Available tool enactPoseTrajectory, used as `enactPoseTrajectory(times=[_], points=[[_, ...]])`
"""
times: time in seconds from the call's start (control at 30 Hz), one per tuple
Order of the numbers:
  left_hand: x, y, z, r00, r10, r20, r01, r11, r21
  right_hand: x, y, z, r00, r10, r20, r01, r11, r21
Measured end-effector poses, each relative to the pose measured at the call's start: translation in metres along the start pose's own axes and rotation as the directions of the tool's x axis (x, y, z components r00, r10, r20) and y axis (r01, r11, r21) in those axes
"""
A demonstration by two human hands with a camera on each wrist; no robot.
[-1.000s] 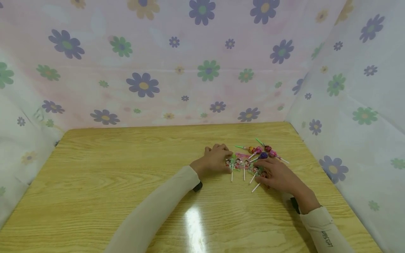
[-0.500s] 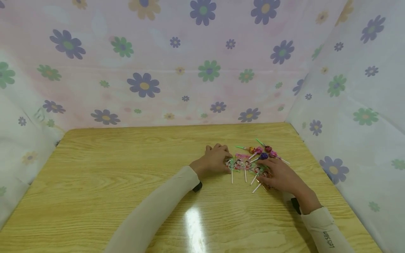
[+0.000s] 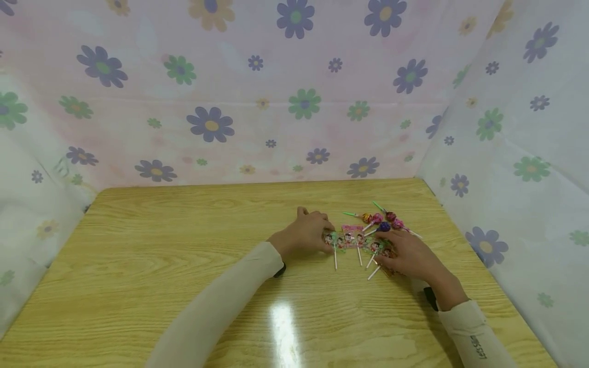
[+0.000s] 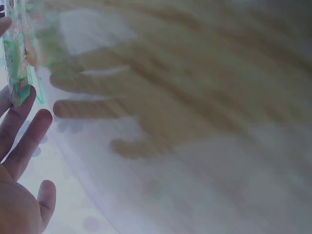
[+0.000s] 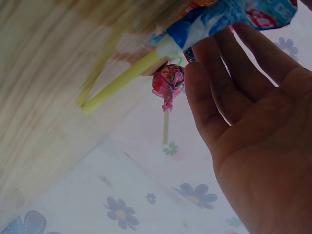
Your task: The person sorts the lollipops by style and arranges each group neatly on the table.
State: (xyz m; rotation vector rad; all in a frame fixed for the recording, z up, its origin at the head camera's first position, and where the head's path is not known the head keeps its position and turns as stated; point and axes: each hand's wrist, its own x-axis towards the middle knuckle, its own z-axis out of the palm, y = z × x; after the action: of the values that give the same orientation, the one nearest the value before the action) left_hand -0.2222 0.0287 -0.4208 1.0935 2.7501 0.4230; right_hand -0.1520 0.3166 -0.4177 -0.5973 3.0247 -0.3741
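Flowered cloth walls three sides of a wooden table [image 3: 184,286], and the person sits at its near edge with both sleeves reaching toward the right half.

Nearest, the right hand [image 3: 407,255] lies flat, fingers straight and a little spread, with its fingertips on the right end of a strip [image 3: 356,240] of flat lollipops in printed wrappers, white sticks pointing back at the near edge. The right wrist view shows the palm open with nothing clasped, and a blue-wrapped lollipop [image 5: 229,19] at the fingertips.

Across from it the left hand [image 3: 306,234] rests on the table with its fingers at the left end of the strip; the left wrist view shows those fingers straight and apart, touching a green wrapper [image 4: 19,63]. Neither hand grips anything.

Farther back, toward the right far corner, a loose cluster of round lollipops [image 3: 382,220] lies touching one another, red, pink and purple heads with green and white sticks fanned outward.

The step in hand looks like lining up the flat ones between the two palms. A next move would call for even, light pressure from both ends, so the wrappers slide without overlapping.
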Motion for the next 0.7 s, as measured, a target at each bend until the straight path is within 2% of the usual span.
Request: enactPoseTrajectory(times=[0.23,0.47,0.7], points=[[-0.006,-0.009,-0.004,0.998,0.043,-0.05,-0.04,0.998,0.054,0.0,-0.002,-0.002,1.0,-0.006,0.0,0.006,1.0,-0.006],[-0.019,-0.019,-0.013,0.991,0.072,-0.114,-0.075,0.997,-0.022,0.001,-0.003,-0.004,1.0,-0.009,-0.001,0.009,1.0,-0.007],[-0.03,-0.036,-0.015,0.99,0.057,-0.126,-0.067,0.995,-0.071,0.001,0.001,0.001,1.0,-0.004,-0.003,0.004,1.0,-0.003]])
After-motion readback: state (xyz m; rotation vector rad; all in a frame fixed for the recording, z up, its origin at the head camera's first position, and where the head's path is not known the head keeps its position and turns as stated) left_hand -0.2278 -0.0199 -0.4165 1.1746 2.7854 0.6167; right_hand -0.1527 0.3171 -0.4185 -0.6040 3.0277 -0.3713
